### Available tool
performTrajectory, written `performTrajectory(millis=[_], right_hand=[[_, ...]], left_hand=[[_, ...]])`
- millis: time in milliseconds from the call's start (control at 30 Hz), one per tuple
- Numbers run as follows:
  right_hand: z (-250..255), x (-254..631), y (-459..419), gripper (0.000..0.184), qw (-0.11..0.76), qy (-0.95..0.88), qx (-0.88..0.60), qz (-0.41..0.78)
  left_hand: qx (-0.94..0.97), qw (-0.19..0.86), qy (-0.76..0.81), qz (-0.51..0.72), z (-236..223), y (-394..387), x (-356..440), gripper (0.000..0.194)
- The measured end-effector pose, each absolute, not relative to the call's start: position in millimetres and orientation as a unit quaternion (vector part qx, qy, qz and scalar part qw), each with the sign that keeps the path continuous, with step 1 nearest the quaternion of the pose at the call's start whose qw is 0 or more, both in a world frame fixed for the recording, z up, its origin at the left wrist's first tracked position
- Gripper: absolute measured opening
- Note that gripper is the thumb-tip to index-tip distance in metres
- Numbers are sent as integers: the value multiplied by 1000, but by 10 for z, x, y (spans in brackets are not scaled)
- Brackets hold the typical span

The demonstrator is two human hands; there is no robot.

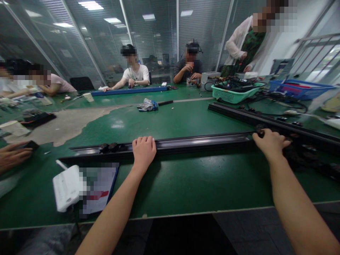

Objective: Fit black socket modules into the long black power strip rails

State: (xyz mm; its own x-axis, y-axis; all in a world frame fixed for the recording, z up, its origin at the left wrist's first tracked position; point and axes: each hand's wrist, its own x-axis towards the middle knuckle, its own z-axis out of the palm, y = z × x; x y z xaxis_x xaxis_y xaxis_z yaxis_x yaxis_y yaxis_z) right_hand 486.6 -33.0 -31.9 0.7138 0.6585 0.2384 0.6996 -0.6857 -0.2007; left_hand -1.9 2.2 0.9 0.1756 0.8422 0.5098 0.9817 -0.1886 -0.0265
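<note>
Left hand (144,150) clamping down on the black rail (202,141), fingers wrapping over its top; right hand (272,143) is curling at the rail's right end, touching a small black part (259,129), and whether it is closing on that part I cannot tell. Green table (207,184) is filling most of the view, its covering giving way to a bare grey patch (66,124) on the left. Black rail is lying crosswise on the near half, directly before the person. Second black rail (239,114) is slanting away at right, beyond the right hand. Blue bar (130,90) is stretching along the far side, a co-worker in white (136,75) resting both hands on it. Green basket (233,95) is holding tangled cables, a blue basket (305,91) standing to its right. White device (66,187) is lying near the table's front edge, left of the left forearm. Crumpled glove (147,105) is resting mid-table. Small black wheels (113,146) are sitting on the rail, left of the left hand.
</note>
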Motion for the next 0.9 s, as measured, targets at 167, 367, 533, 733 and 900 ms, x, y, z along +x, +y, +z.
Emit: performTrajectory(millis=[167,367,533,733,900], right_hand=[[-329,4889,-322,66,139,-363,-919,-67],[-355,4920,-311,66,142,-361,-919,-67],[-353,4916,-311,65,145,-358,-920,-63],[-353,4910,-311,64,147,-349,-924,-54],[-340,4899,-302,63,152,-346,-925,-44]], left_hand=[[-746,183,-610,-194,15,14,-16,35],[-746,186,-611,-190,16,15,-17,35],[-746,170,-612,-199,15,22,-20,35],[-745,189,-613,-183,19,19,-14,36],[-744,192,-614,-181,19,17,-12,36]])
